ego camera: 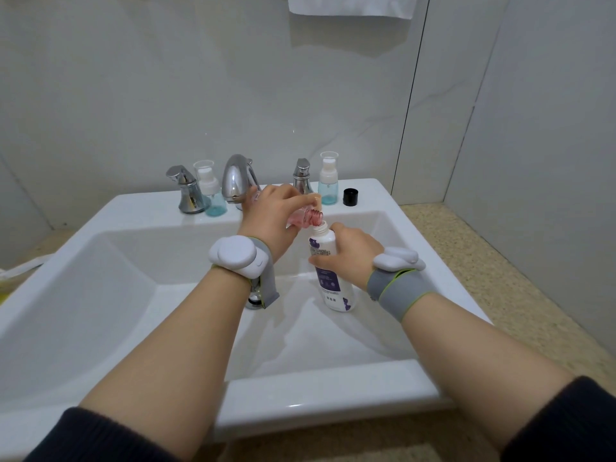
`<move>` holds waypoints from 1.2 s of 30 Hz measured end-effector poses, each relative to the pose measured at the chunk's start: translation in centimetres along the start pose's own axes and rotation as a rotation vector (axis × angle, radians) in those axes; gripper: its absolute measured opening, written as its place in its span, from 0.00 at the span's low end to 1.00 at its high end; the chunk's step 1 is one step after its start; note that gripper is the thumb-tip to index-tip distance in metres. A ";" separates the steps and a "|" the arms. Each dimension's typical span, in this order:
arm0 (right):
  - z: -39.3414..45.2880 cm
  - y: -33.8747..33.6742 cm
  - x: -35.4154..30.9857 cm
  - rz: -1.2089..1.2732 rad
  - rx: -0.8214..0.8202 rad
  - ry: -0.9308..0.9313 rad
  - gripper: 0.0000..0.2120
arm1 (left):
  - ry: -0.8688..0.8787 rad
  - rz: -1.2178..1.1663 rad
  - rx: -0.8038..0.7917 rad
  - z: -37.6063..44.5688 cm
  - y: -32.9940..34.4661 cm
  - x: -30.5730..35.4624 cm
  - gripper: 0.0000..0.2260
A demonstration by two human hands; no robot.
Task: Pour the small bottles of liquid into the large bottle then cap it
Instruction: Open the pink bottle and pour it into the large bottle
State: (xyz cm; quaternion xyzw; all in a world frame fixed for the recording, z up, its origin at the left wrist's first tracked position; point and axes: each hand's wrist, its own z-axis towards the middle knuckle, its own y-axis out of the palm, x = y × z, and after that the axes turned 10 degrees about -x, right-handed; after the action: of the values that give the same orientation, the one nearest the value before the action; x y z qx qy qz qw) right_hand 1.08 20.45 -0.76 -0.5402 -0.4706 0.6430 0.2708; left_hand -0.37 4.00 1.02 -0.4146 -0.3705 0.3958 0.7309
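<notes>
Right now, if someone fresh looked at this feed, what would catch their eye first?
First, the pour over the sink basin: the left hand tips a small pink bottle mouth-down onto the open neck of the large white bottle, which the right hand grips upright. Next, the black cap lying alone on the rear ledge, right of a capped blue bottle.

Large bottle (328, 271) upright in sink (100, 261), small bottle (308, 219) tilted over its mouth, cap (350, 197) behind on ledge
</notes>
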 end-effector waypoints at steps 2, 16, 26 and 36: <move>0.0 0.0 0.0 -0.002 -0.003 -0.003 0.20 | 0.009 0.009 0.007 0.0 0.0 0.1 0.19; 0.0 -0.1 -0.1 0.001 -0.007 -0.002 0.20 | -0.002 0.063 0.026 -0.1 -0.2 0.5 0.18; 0.0 0.0 0.0 0.002 0.004 -0.006 0.20 | -0.001 0.052 0.018 0.0 -0.2 0.4 0.18; -0.1 0.0 0.0 0.007 0.011 -0.007 0.20 | -0.006 0.052 0.013 0.1 -0.3 0.3 0.18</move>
State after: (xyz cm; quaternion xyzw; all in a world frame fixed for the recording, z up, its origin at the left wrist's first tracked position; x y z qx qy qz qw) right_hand 1.16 20.49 -0.77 -0.5381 -0.4661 0.6484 0.2699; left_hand -0.24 4.14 1.39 -0.4182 -0.3591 0.4184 0.7219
